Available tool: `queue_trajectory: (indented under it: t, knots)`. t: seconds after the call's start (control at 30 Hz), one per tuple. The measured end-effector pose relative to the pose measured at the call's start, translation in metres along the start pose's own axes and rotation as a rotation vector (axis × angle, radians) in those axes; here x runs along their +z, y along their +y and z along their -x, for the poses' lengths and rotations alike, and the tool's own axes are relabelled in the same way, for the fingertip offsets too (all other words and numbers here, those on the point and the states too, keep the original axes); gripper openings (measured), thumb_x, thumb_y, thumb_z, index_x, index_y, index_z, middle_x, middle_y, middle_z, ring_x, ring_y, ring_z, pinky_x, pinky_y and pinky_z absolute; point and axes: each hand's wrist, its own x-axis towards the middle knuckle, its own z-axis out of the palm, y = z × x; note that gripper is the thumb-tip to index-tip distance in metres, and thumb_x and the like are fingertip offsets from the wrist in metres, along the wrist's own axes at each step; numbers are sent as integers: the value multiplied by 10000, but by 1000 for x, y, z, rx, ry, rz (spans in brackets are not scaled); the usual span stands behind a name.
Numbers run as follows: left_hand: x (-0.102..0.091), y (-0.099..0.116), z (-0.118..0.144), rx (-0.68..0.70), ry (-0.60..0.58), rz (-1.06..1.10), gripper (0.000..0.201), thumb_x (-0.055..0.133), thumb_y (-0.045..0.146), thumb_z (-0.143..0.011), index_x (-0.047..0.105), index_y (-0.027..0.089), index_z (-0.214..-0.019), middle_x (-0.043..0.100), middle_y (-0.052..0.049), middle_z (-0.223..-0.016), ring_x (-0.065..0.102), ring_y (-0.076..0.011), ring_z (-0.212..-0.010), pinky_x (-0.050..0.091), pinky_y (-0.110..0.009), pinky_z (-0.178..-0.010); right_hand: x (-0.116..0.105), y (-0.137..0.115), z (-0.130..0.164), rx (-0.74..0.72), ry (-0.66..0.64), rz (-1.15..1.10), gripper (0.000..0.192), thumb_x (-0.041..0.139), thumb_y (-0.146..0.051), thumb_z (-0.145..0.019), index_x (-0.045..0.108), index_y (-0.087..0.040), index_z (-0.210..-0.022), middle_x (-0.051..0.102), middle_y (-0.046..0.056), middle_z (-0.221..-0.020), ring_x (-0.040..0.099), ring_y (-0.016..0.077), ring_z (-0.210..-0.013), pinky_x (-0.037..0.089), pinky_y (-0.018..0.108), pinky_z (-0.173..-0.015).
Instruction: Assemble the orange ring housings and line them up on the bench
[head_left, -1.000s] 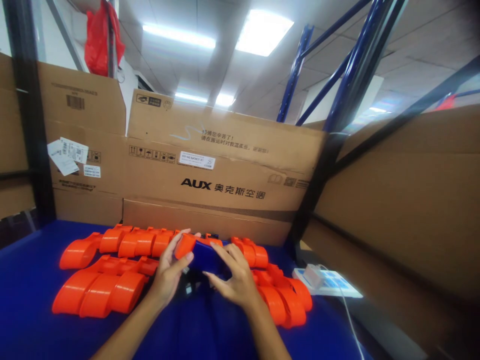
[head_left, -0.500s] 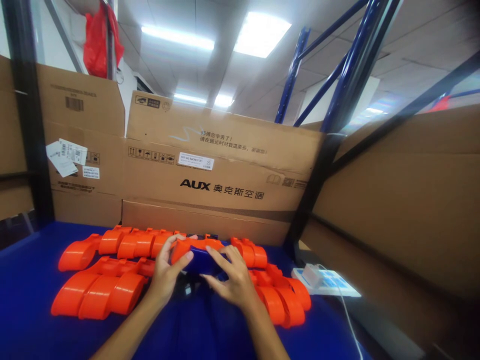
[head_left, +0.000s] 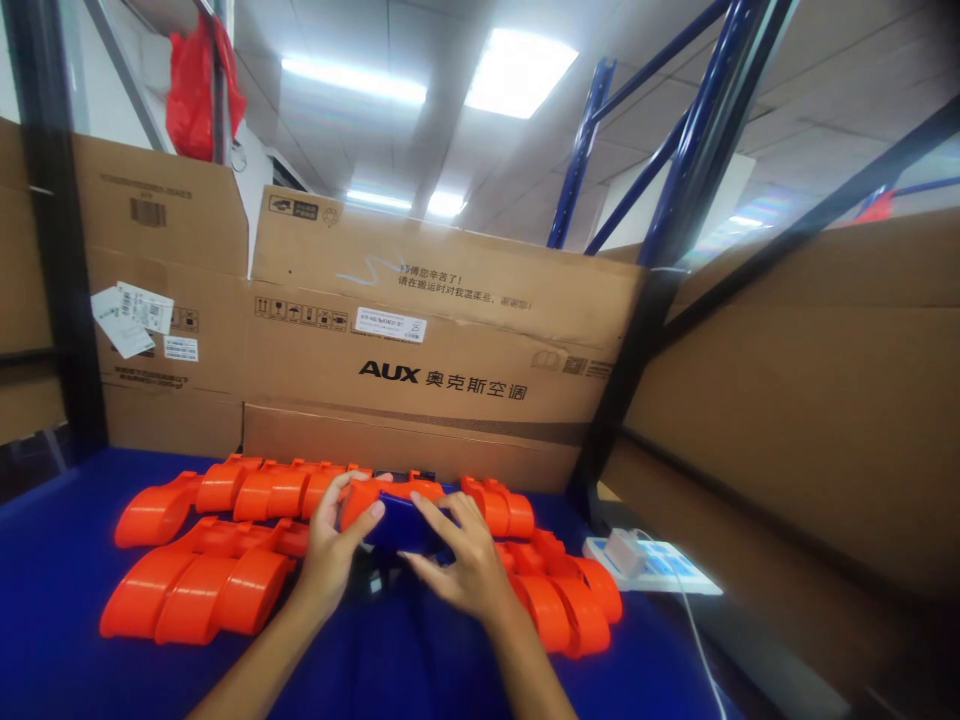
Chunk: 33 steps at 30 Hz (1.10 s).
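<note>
Just above the blue tabletop, an orange curved plastic part (head_left: 360, 497) sits between my two hands, with a smooth dark-blue piece (head_left: 405, 522) against its near side. My left hand (head_left: 334, 535) is closed around the orange part's left end, its thumb by the blue piece's upper left corner. With fingertips above and thumb below, my right hand (head_left: 461, 555) pinches the blue piece at its right end. Whether the two pieces are joined cannot be made out. Several similar orange parts (head_left: 187, 595) lie in rows to the left, and more orange parts (head_left: 559, 600) lie to the right.
A cardboard wall (head_left: 315, 360) closes off the back of the blue tabletop (head_left: 52, 590). A white power strip (head_left: 679, 570) with a plugged-in adapter and white cable lies at the right edge. A dark metal post (head_left: 611, 400) rises beside it.
Both hands keep nearly the same grip on the orange part and the blue piece. The view has shifted very slightly.
</note>
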Motion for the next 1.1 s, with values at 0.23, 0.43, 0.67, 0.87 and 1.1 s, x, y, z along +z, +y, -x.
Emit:
queue_trajectory:
  t: [0.23,0.43,0.67,0.87,1.1]
  knots:
    - [-8,-2,3,-73,-117,170,438,731,426,-793,649,245,-1182,723,-55,-982,678,-210,-780,531,-303,-655,-3,-2,-4,229,79,-380,505,605,-484,-905,589,-276,-1365,671,105,-1234,629,307,-1105,498,473,-979]
    - [-9,-7,11,-149,-89,146,378,873,273,-639,704,214,-971,743,-46,-921,684,-200,-772,543,-285,-685,2,-3,-1,436,-101,-679,505,432,-601,-965,758,-229,-1068,752,48,-870,699,280,-867,571,408,-814]
    - [-6,-3,-7,-154,114,167,365,794,508,-726,661,174,-791,713,8,-656,679,-140,-586,562,-238,-612,-8,-6,-5,199,-58,-579,742,615,-648,-840,469,-244,-1445,508,123,-1471,462,323,-1362,365,498,-1133]
    - [-13,-1,-17,-186,177,163,406,757,540,-754,667,174,-905,719,-4,-713,709,-148,-634,585,-236,-623,2,0,-3,191,14,-365,577,839,-453,-700,646,-222,-1191,634,138,-1302,573,315,-1235,443,453,-1062]
    - [-11,-3,-11,-307,-16,94,568,610,586,-854,580,165,-1235,685,-50,-798,653,-163,-581,534,-267,-497,0,27,-6,633,309,-305,450,618,-586,-849,659,-158,-979,749,89,-845,694,248,-762,535,315,-666]
